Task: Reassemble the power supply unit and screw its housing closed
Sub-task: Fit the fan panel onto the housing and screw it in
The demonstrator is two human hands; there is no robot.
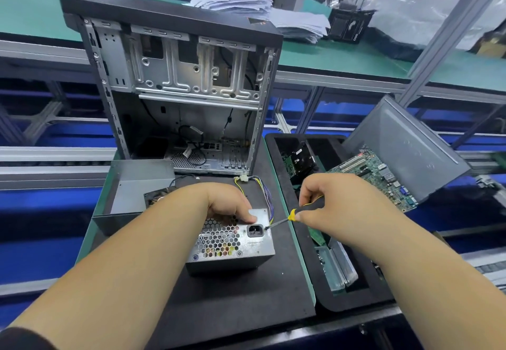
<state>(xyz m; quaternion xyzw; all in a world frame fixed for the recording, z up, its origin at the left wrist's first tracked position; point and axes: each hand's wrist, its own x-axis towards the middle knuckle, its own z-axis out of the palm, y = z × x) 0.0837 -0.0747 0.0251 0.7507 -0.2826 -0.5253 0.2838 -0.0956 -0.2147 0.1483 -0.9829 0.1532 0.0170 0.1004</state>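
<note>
The grey power supply unit sits on a black mat, its honeycomb vent and black power socket facing up. My left hand presses down on its far top edge, thumb beside the socket. My right hand grips a screwdriver with a yellow and black handle; its tip touches the unit's face just right of the socket. A bundle of coloured wires leaves the unit at the back.
An open computer case stands upright behind the unit. A grey metal cover lies to the left. At the right, a black tray holds a green motherboard, a fan and other parts, with a grey side panel leaning on it.
</note>
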